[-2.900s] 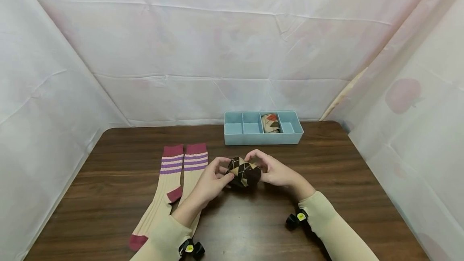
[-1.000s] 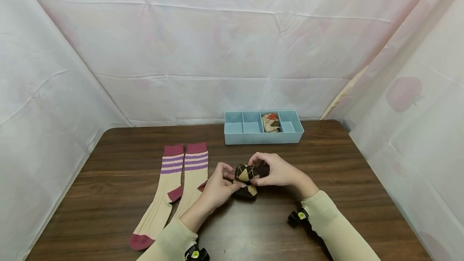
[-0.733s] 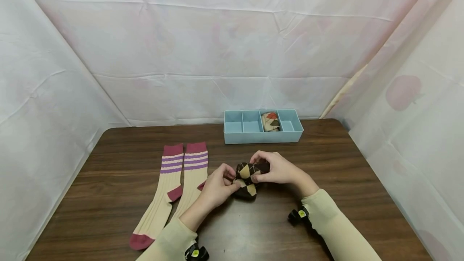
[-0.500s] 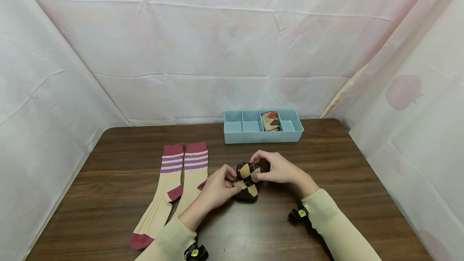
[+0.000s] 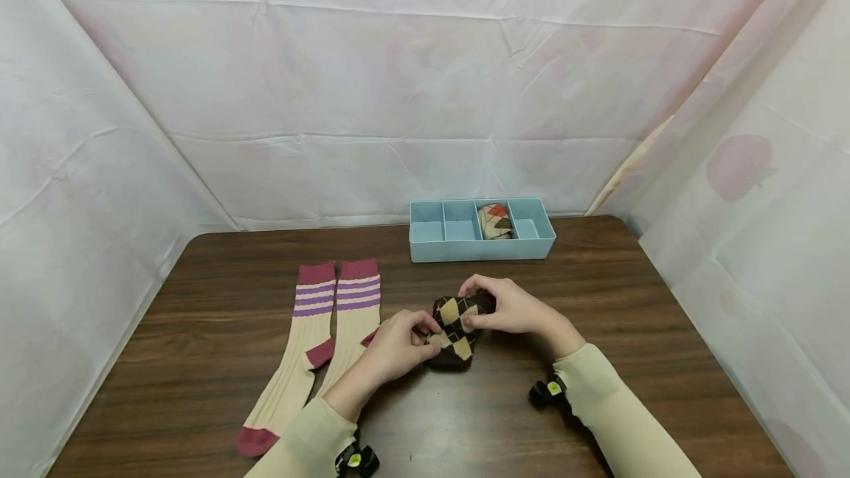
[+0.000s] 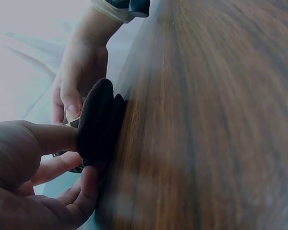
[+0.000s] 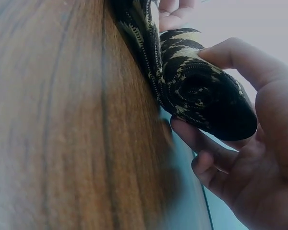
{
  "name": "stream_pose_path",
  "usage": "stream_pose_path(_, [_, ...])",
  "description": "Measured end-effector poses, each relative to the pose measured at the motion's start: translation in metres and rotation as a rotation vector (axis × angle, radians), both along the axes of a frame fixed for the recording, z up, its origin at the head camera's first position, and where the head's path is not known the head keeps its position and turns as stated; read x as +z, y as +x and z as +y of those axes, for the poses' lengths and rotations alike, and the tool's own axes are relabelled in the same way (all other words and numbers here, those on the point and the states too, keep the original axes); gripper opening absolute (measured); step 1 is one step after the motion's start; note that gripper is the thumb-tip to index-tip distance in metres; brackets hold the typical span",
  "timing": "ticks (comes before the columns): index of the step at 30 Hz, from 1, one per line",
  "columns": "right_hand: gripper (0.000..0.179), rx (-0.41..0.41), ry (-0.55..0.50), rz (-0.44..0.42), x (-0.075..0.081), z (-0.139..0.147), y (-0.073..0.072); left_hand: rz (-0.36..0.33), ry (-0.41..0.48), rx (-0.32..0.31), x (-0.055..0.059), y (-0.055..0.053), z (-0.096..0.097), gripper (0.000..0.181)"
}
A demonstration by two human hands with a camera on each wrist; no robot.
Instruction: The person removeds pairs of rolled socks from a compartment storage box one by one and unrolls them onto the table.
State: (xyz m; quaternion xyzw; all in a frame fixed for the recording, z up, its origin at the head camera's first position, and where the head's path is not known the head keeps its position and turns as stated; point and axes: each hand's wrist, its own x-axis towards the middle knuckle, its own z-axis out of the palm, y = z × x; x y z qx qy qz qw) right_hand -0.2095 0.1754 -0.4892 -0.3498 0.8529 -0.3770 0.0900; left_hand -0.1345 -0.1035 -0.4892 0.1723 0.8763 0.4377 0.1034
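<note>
Both hands had shifted rightward with the brown sock since the earliest frame, the left also nearer the person. Left-hand fingers pinched the sock's left edge: left hand. Its rolled right end sat in the grasp of the right hand, thumb on one side, fingers on the other. It was on the surface, in front of the blue tray, whose third compartment from the left held a cream roll. Striped socks lay flat to the left, one partly behind the left arm.
</note>
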Motion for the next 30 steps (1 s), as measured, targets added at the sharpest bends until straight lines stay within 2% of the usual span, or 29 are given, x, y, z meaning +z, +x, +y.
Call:
stream_pose_path(5, [0.038, 0.008, 0.009, -0.021, -0.001, 0.001, -0.001, 0.033, -0.045, -0.037, 0.001, 0.001, 0.0, 0.016])
stream_pose_path(6, [0.04, 0.031, -0.008, -0.004, -0.015, 0.004, -0.008, 0.039, -0.057, -0.045, 0.002, 0.001, 0.0, 0.017])
stream_pose_path(9, [0.04, 0.032, -0.024, 0.009, -0.017, 0.004, -0.01, 0.05, -0.082, -0.07, 0.003, 0.001, -0.001, 0.022])
stream_pose_path(12, [0.037, 0.02, -0.053, 0.039, -0.016, 0.004, -0.009, 0.059, -0.095, -0.091, 0.003, 0.002, -0.002, 0.025])
stream_pose_path(13, [0.035, -0.003, -0.05, 0.029, -0.003, 0.001, -0.001, 0.06, -0.095, -0.094, 0.003, 0.002, -0.002, 0.025])
stream_pose_path(15, [0.032, 0.002, -0.069, 0.054, -0.001, -0.001, 0.001, 0.062, -0.09, -0.097, 0.003, 0.003, -0.002, 0.025])
stream_pose_path(21, [0.022, 0.059, -0.08, 0.159, -0.002, -0.002, 0.0, 0.064, -0.082, -0.083, 0.004, 0.006, -0.001, 0.025])
stream_pose_path(23, [0.021, 0.057, -0.068, 0.167, -0.002, -0.002, 0.0, 0.059, -0.081, -0.068, 0.004, 0.007, 0.0, 0.026])
stream_pose_path(27, [0.021, 0.017, -0.025, 0.123, -0.003, -0.001, 0.001, 0.035, -0.073, -0.039, 0.004, 0.007, 0.001, 0.027])
stream_pose_path(30, [0.031, -0.02, 0.007, 0.082, -0.004, 0.001, 0.002, 0.02, -0.069, -0.032, 0.004, 0.006, 0.001, 0.028])
